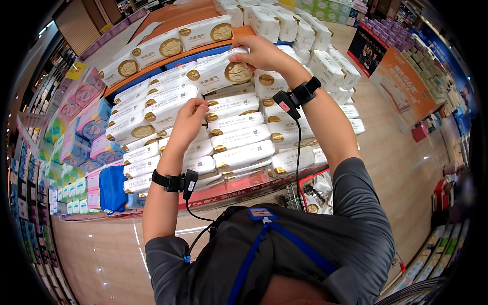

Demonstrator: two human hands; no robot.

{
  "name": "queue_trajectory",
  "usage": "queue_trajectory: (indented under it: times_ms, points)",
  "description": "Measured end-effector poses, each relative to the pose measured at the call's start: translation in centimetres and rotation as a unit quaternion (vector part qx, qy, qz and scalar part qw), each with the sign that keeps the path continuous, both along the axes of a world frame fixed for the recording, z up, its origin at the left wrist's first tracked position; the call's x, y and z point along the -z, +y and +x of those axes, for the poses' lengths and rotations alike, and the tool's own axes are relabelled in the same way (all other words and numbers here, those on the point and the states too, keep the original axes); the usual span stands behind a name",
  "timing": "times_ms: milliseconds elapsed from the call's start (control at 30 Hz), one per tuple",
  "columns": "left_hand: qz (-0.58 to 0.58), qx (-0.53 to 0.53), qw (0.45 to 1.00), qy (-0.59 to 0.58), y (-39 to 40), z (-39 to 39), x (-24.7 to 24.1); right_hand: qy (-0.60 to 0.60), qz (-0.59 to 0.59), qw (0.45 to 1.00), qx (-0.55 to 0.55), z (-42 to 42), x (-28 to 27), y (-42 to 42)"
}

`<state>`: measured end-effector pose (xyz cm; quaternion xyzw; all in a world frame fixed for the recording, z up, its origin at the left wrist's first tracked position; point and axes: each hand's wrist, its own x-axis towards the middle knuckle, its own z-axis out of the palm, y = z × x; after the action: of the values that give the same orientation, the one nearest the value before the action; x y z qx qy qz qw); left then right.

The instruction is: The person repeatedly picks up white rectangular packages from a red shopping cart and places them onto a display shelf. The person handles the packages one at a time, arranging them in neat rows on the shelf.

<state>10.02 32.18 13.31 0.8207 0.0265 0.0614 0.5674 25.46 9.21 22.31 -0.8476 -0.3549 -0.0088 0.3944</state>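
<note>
My right hand (263, 55) grips the upper right corner of a white plastic-wrapped soft pack (217, 74) with gold round prints. This pack stands on edge, its front facing me, at the back of the stacked rows. Lower and to the left, my left hand (192, 114) has its fingers bent beside a white pack (171, 108) in the stack. Whether those fingertips pinch anything is hard to see. Between my arms lie rows of similar packs (242, 152), flat and layered. Each wrist wears a black strap with a cabled device.
A wooden raised board (179, 15) behind carries more white packs. Blue and pink packs (93, 118) and a blue cloth (113, 188) are at the left. A red-edged shopping cart (305, 190) stands near my right side. An orange display panel (400, 89) is further right.
</note>
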Motion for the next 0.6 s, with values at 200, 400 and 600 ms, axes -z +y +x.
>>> queue_trajectory:
  times_ms: [200, 400, 600]
  points:
    - [0.006, 0.013, 1.000, -0.008, 0.5, 0.5, 0.6, 0.065, 0.031, 0.997, -0.007, 0.9, 1.1, -0.4]
    - [-0.005, 0.011, 1.000, -0.024, 0.4, 0.9, 1.3, 0.071, -0.038, 0.997, -0.003, -0.2, 0.1, -0.4]
    - [-0.005, 0.010, 0.999, -0.031, 0.3, 0.9, 1.1, 0.066, -0.081, 0.995, -0.002, 0.2, 0.5, 0.2]
